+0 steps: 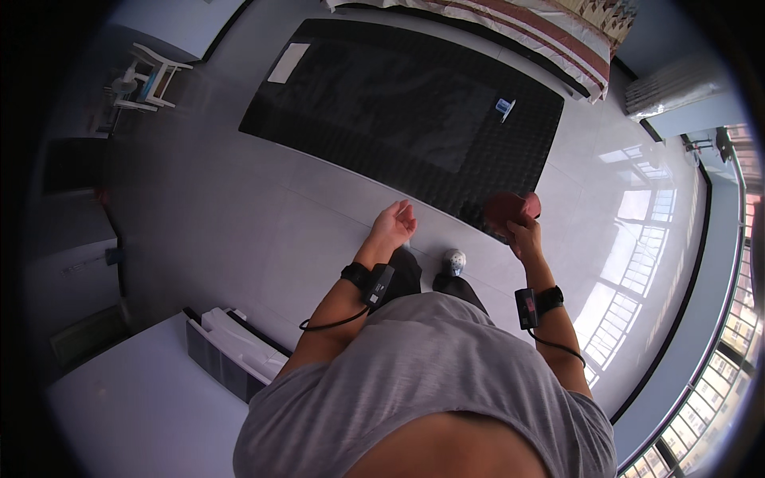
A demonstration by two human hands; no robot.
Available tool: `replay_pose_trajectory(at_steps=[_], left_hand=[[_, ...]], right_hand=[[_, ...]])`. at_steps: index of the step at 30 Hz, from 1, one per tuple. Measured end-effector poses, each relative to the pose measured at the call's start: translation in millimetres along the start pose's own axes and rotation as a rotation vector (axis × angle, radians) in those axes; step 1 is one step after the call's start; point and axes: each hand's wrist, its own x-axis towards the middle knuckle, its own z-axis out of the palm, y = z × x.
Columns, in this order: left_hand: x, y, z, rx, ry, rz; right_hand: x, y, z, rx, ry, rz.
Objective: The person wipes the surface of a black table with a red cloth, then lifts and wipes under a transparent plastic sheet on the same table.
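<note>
My right hand point(526, 238) grips a dark red piece of what looks like cloth point(508, 210) by its near edge. The cloth hangs over the near right corner of a large black rectangular mat point(520, 158); I cannot tell if it touches the mat. Held to the left, before the mat's near edge, my left hand point(395, 227) is empty, palm partly up and fingers loosely bent apart. A small blue-and-white packet point(502, 106) lies near the mat's right end, with a slim white stick-like item point(508, 112) against it. On the far left corner rests a pale sheet point(289, 63).
A bed with a striped cover point(562, 45) stands beyond the mat. At far left is a white chair point(158, 77). A white cabinet point(149, 394) is close behind on my left, its drawer point(239, 340) pulled out. Windows point(705, 406) line the right wall.
</note>
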Motion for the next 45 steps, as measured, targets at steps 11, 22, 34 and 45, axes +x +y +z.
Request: replay_pose_trajectory(at_steps=[11, 22, 34, 45], left_hand=[[55.3, 142.5, -53.5, -0.079, 0.061, -0.072], [116.4, 253.3, -57.2, -0.022, 0.157, -0.036], [145.6, 233.4, -99.4, -0.026, 0.221, -0.045], [175.2, 198.8, -68.0, 0.178, 0.311, -0.022]], right_hand=[[82.8, -62.8, 170.9, 0.16, -0.135, 0.117], [154.0, 13.7, 216.0, -0.698, 0.157, -0.06], [236.3, 73.0, 341.1, -0.924, 0.158, -0.018], [211.2, 125.0, 324.2, -1.237, -0.125, -0.56]])
